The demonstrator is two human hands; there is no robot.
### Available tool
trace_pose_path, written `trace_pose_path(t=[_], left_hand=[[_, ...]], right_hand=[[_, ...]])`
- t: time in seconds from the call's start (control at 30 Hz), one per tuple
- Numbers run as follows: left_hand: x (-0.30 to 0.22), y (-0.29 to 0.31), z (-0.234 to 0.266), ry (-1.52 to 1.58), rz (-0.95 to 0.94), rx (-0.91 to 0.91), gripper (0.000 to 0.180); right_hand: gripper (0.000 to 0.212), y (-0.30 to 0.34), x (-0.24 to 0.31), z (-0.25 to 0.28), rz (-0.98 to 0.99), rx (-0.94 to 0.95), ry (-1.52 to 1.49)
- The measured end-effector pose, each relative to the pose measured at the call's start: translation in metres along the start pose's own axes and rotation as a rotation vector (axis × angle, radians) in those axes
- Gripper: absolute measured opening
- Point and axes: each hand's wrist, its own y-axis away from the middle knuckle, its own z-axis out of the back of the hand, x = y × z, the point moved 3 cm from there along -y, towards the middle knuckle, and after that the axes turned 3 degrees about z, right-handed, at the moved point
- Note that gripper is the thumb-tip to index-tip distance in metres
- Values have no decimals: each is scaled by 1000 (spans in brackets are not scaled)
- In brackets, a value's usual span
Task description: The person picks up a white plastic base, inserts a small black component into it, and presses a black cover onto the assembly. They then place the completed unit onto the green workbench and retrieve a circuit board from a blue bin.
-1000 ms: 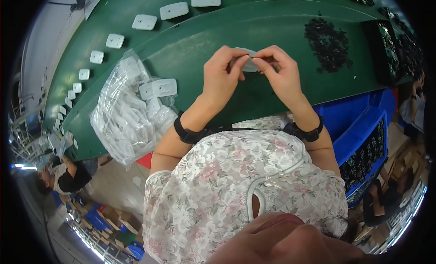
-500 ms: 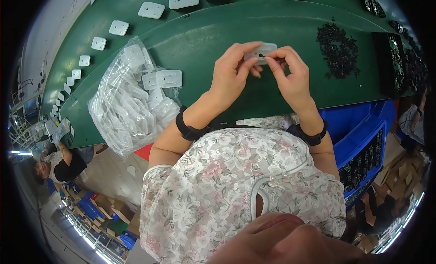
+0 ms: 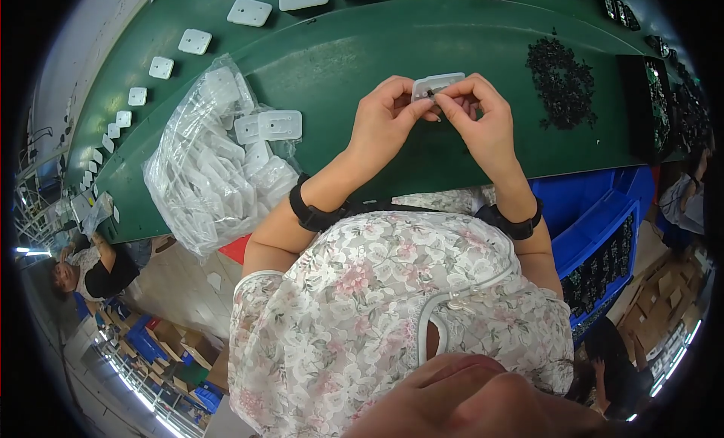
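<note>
In the left hand point(image 3: 381, 125), the casing point(image 3: 437, 84) has tilted.

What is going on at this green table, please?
A person holds a rectangular white plastic shell in the left hand, while the right hand seems to pinch a small black piece against it. On the left lies a clear plastic bag of similar shells; on the right, a heap of small black parts lies on the green table.

One held cover point(image 3: 446, 79), two black wristbands point(image 3: 305, 209)
</note>
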Motion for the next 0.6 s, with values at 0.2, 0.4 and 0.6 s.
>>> trace_pose_path(t=[0.2,0.4,0.6], left_hand=[[-4,1,-2,-106,-202,-39,7],[-1,2,-1,-138,-242,-50,5],[-3,3,0,51,-130,-39,6]], right_hand=[[6,3,-19,-6,-156,-22,-285],[8,8,-19,-12,-45,-43,-201],[16,10,-2,5,100,-283,25]])
